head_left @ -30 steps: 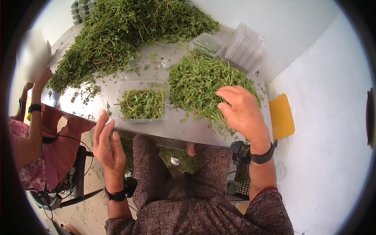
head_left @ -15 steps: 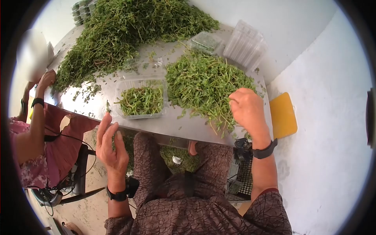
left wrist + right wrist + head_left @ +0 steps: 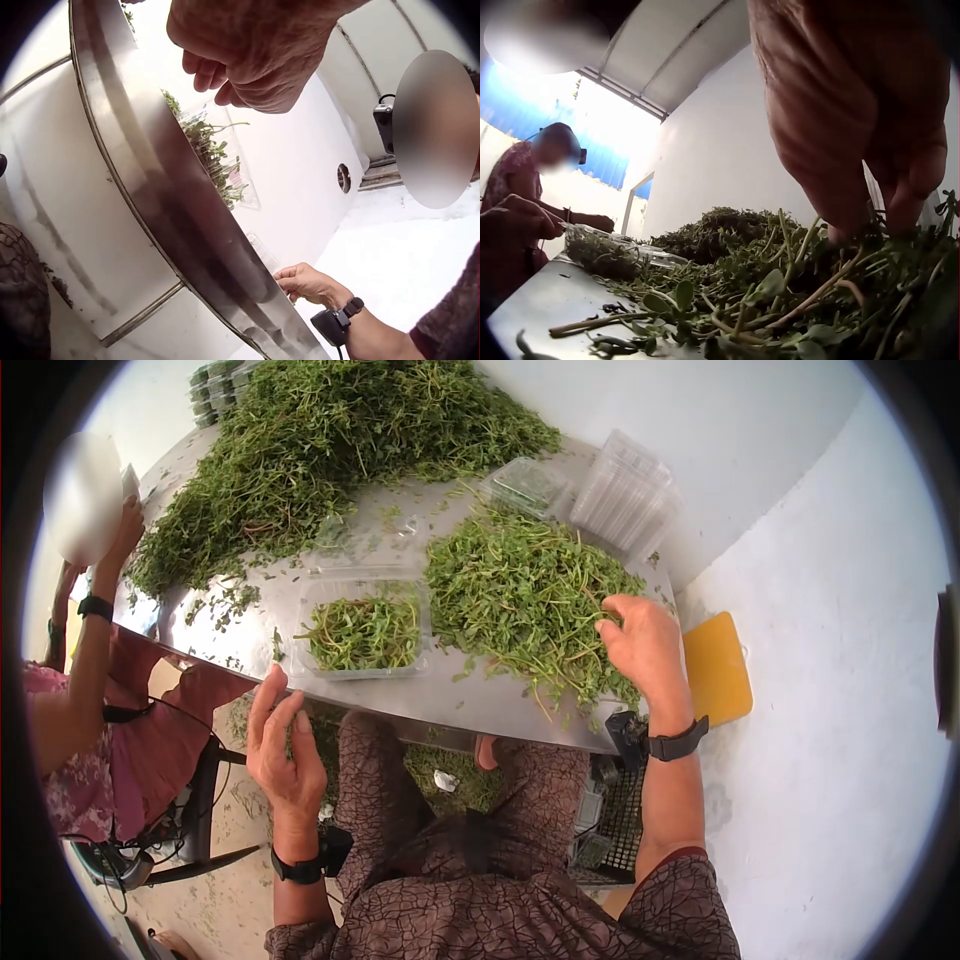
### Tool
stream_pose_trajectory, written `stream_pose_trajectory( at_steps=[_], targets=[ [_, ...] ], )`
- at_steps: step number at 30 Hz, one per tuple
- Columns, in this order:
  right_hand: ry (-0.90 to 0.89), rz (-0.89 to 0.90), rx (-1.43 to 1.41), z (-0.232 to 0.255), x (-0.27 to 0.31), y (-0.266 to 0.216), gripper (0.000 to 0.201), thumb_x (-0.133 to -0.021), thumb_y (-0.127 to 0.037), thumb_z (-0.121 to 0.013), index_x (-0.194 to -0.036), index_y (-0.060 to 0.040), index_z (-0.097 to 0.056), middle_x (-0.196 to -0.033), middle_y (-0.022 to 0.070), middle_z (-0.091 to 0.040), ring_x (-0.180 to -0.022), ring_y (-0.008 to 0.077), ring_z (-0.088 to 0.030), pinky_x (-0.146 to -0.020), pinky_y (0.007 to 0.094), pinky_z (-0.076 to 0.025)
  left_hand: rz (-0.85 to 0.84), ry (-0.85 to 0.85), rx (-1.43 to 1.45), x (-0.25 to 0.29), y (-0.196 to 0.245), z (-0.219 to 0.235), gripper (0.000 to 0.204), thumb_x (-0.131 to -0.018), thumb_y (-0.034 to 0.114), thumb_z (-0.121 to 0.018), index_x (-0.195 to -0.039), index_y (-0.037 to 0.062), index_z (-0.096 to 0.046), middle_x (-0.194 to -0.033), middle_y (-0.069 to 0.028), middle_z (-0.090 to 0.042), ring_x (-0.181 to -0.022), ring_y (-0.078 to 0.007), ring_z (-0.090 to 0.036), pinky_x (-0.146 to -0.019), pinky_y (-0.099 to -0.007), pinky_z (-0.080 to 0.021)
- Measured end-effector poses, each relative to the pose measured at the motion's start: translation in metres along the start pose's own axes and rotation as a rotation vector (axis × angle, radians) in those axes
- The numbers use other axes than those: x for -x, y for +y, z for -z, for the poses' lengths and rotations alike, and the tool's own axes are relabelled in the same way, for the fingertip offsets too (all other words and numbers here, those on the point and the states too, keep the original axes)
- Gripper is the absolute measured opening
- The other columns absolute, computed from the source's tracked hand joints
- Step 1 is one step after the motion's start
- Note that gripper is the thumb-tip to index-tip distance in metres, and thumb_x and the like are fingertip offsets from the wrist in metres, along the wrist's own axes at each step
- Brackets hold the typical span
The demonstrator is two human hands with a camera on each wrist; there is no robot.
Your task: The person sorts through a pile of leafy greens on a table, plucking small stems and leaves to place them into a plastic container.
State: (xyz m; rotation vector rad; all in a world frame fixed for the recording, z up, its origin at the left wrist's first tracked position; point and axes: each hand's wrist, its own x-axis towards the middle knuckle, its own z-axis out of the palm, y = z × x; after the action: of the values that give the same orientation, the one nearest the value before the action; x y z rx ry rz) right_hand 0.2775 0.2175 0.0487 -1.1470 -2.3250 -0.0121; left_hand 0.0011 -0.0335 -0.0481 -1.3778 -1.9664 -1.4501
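Observation:
My right hand (image 3: 648, 648) reaches down into the right edge of a pile of leafy green sprigs (image 3: 520, 585). In the right wrist view its bent fingers point into the stems (image 3: 825, 292), with a gap between thumb and fingers. Greens cover the tips, so I cannot tell whether they pinch a sprig. Relaxed and holding nothing, my left hand (image 3: 287, 745) hovers at the table's front edge, and it crosses the top of the left wrist view. Just beyond it, a clear plastic box (image 3: 425, 660) with its lid folded back holds a layer of sprigs (image 3: 362, 635).
A large heap of greens (image 3: 320, 450) covers the back of the metal table (image 3: 400, 700). Stacked empty clear boxes (image 3: 625, 490) and a clear box (image 3: 530, 485) stand behind my pile. A yellow board (image 3: 718, 668) is at right; another person (image 3: 105, 730) sits at left.
My right hand has shifted slightly right along the pile; its fingers curled together, then parted a little. My left hand stays almost still. The other person's hand has risen.

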Motion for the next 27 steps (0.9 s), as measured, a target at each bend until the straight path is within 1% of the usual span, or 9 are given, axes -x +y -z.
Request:
stream_pose_trajectory(
  at_steps=[9,13,15,17,19,20,21,24,27],
  targets=[
    [-0.047,0.092,0.161,-0.010,-0.001,0.012,0.010,-0.075,-0.006,-0.066,-0.083,-0.0012,-0.067,-0.069,0.0206,-0.062,-0.072,0.0404,-0.064,-0.063,0.0481,-0.049,0.012,0.017,0.019,0.001,0.003,-0.001,0.019,-0.087,-0.009,-0.057,-0.103,-0.0048,-0.066,-0.129,-0.0234,-0.060,-0.119,-0.0346,-0.061,-0.098,-0.0377,-0.049],
    [0.100,0.122,0.089,-0.001,-0.006,0.007,0.007,-0.075,-0.005,-0.064,-0.081,-0.0020,-0.066,-0.070,0.0206,-0.062,-0.069,0.0401,-0.062,-0.062,0.0476,-0.048,0.017,0.045,0.033,-0.001,0.008,0.005,0.019,-0.086,-0.010,-0.058,-0.102,-0.0044,-0.067,-0.129,-0.0239,-0.060,-0.117,-0.0346,-0.062,-0.096,-0.0383,-0.051],
    [0.161,0.009,0.020,0.006,-0.007,0.001,0.006,-0.076,-0.004,-0.063,-0.081,-0.0031,-0.067,-0.070,0.0205,-0.062,-0.067,0.0398,-0.062,-0.061,0.0471,-0.048,0.002,0.055,0.027,-0.004,0.010,0.008,0.019,-0.085,-0.010,-0.058,-0.102,-0.0044,-0.067,-0.129,-0.0241,-0.060,-0.116,-0.0347,-0.062,-0.094,-0.0382,-0.052],
    [0.170,0.001,-0.006,0.009,-0.008,0.001,0.009,-0.078,-0.004,-0.063,-0.085,-0.0042,-0.069,-0.070,0.0200,-0.062,-0.062,0.0367,-0.061,-0.059,0.0433,-0.047,-0.046,0.075,0.041,-0.008,0.015,0.011,0.019,-0.085,-0.010,-0.058,-0.101,-0.0046,-0.066,-0.127,-0.0238,-0.061,-0.115,-0.0343,-0.063,-0.093,-0.0375,-0.052],
    [0.138,-0.213,-0.207,0.021,-0.012,-0.007,0.013,-0.079,-0.005,-0.064,-0.090,-0.0043,-0.070,-0.070,0.0186,-0.061,-0.056,0.0296,-0.059,-0.056,0.0383,-0.046,-0.055,0.069,0.068,-0.014,0.023,0.014,0.019,-0.085,-0.010,-0.058,-0.101,-0.0046,-0.066,-0.125,-0.0235,-0.062,-0.113,-0.0339,-0.064,-0.093,-0.0373,-0.052],
    [0.124,-0.262,-0.246,0.025,-0.014,-0.008,0.013,-0.084,-0.005,-0.064,-0.096,-0.0015,-0.070,-0.067,0.0123,-0.063,-0.052,0.0180,-0.057,-0.053,0.0314,-0.044,-0.060,0.071,0.100,-0.017,0.028,0.015,0.019,-0.085,-0.010,-0.058,-0.101,-0.0045,-0.066,-0.122,-0.0232,-0.064,-0.112,-0.0336,-0.065,-0.093,-0.0371,-0.052],
    [0.124,-0.277,-0.239,0.030,-0.014,-0.012,0.013,-0.084,-0.005,-0.064,-0.096,-0.0015,-0.070,-0.067,0.0123,-0.063,-0.052,0.0180,-0.057,-0.053,0.0314,-0.044,-0.062,0.058,0.109,-0.019,0.033,0.015,0.019,-0.085,-0.010,-0.058,-0.101,-0.0045,-0.066,-0.122,-0.0232,-0.064,-0.112,-0.0336,-0.065,-0.093,-0.0371,-0.052],
    [0.168,-0.356,-0.705,0.035,-0.013,-0.029,0.013,-0.092,-0.005,-0.062,-0.097,0.0049,-0.068,-0.071,0.0000,-0.062,-0.058,0.0073,-0.059,-0.050,0.0215,-0.042,-0.033,0.010,0.246,-0.026,0.047,0.012,0.019,-0.085,-0.009,-0.058,-0.101,-0.0036,-0.067,-0.118,-0.0221,-0.066,-0.109,-0.0326,-0.066,-0.092,-0.0363,-0.052],
    [0.149,-0.403,-0.899,0.034,-0.010,-0.039,0.013,-0.091,-0.004,-0.062,-0.099,0.0054,-0.068,-0.072,0.0014,-0.063,-0.057,0.0072,-0.059,-0.047,0.0211,-0.044,-0.011,-0.178,0.464,-0.031,0.065,0.005,0.021,-0.087,-0.008,-0.055,-0.104,-0.0032,-0.067,-0.119,-0.0202,-0.066,-0.111,-0.0283,-0.065,-0.096,-0.0359,-0.050]
  ],
)
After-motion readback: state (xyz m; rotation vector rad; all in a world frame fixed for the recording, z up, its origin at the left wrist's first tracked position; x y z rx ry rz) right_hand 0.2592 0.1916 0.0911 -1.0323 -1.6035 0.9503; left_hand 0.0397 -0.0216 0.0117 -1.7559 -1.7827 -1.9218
